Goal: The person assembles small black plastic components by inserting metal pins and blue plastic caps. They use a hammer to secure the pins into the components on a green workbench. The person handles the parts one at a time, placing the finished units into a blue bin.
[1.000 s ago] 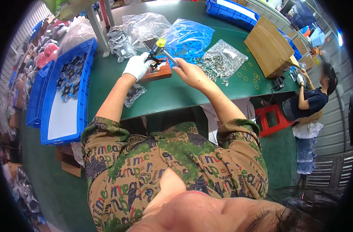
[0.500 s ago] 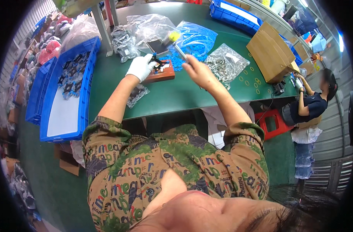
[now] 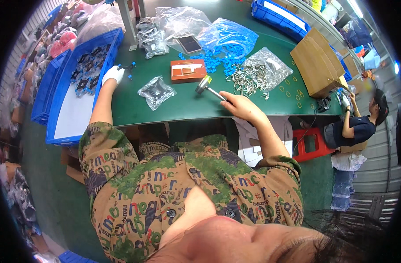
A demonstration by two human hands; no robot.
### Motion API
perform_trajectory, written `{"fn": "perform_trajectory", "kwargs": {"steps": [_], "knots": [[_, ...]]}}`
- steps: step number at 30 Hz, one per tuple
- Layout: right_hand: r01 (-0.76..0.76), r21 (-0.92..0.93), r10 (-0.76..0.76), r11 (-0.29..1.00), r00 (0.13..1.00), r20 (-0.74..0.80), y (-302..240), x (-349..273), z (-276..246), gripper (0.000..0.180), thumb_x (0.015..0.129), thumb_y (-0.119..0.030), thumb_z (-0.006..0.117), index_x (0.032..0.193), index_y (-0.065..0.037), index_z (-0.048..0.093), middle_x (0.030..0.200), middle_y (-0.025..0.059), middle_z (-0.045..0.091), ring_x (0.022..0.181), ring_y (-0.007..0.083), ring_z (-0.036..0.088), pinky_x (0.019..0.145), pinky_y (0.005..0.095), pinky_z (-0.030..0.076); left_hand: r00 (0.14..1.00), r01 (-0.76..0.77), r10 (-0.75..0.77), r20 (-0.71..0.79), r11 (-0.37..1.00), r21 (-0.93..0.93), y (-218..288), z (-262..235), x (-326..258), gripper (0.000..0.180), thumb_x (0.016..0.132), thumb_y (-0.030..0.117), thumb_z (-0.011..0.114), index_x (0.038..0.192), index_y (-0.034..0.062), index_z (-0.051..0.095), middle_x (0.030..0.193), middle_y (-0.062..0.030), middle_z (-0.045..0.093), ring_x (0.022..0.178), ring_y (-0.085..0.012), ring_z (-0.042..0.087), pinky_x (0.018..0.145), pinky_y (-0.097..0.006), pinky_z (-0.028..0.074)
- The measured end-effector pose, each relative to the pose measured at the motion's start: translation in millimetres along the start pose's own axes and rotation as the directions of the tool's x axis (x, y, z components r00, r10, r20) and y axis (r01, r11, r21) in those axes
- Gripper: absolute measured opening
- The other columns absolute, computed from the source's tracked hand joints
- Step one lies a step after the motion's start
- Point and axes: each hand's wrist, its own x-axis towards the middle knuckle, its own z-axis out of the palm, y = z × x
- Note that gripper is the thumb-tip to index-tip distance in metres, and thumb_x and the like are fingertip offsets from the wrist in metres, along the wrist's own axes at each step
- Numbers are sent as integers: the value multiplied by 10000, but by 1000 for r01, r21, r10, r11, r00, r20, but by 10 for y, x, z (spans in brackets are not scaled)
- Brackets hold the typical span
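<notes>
My left hand (image 3: 113, 76), in a white glove, is closed at the left of the green table, beside the blue tray. From its fingertips sticks out a small black bracket-like part (image 3: 127, 66) with blue pieces on it. My bare right hand (image 3: 241, 106) is wrapped round the handle of a small hammer (image 3: 215, 93), whose head with a yellow-green face is over the table. Near the hammer head lies a reddish-brown block (image 3: 187, 76) with a pale top recess. Similar black parts with blue tips (image 3: 87, 82) lie in the blue tray (image 3: 111, 48).
Blue plastic pieces (image 3: 216, 60) spill from a bag at the back, next to a phone-like dark slab (image 3: 189, 44). Metal pins (image 3: 248, 80) lie in a heap to the right. A bagged black part (image 3: 156, 93) is near the front. A carton (image 3: 316, 63) and co-worker (image 3: 360, 125) are at right.
My left hand has taken the black part off the block, leftward toward the tray. My right hand has lowered the hammer nearer to me, away from the block.
</notes>
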Motion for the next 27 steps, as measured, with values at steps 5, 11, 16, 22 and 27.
{"fn": "perform_trajectory", "kwargs": {"steps": [5,11,16,22,27], "knots": [[94,-72,-85,993,989,123,85,281,52,483,1007,-361,590,1411,-97,575,1127,254,717,1070,442,673,930,500,529,943,-98,150,-297,979,180,380,-146,-402,562,1012,516,492,1378,114,633,1371,-158,652,1250,-360,622,1069,-450,478],[309,-389,-394,868,905,-162,-257,678,170,280,946,-320,695,1118,-99,719,1007,106,685,1037,325,667,861,450,538,796,-445,345,-498,890,-96,598,-55,-1177,312,974,346,650,1175,119,726,1215,-125,720,1128,-339,670,992,-423,518],[352,-469,-481,810,856,-188,-838,1287,599,247,949,-347,681,960,-107,738,967,101,677,1008,315,661,897,472,497,865,-436,264,-427,816,-380,585,141,-1655,305,996,290,645,1203,81,727,1244,-137,712,1173,-306,666,1025,-384,500],[341,-620,-483,707,873,-71,-1013,1922,911,189,902,-274,662,836,-131,767,968,76,682,992,264,652,916,486,431,894,-374,179,-411,802,-465,474,255,-2089,279,1000,226,657,1212,59,727,1222,-127,727,1151,-264,682,1027,-351,499],[445,-546,-631,710,747,-211,-1049,2015,730,115,914,-221,665,907,-137,743,938,50,615,1002,250,625,941,469,415,902,-357,140,-409,774,-523,292,309,-2092,284,999,210,662,1225,50,723,1227,-129,728,1152,-244,682,1034,-346,495]]}}
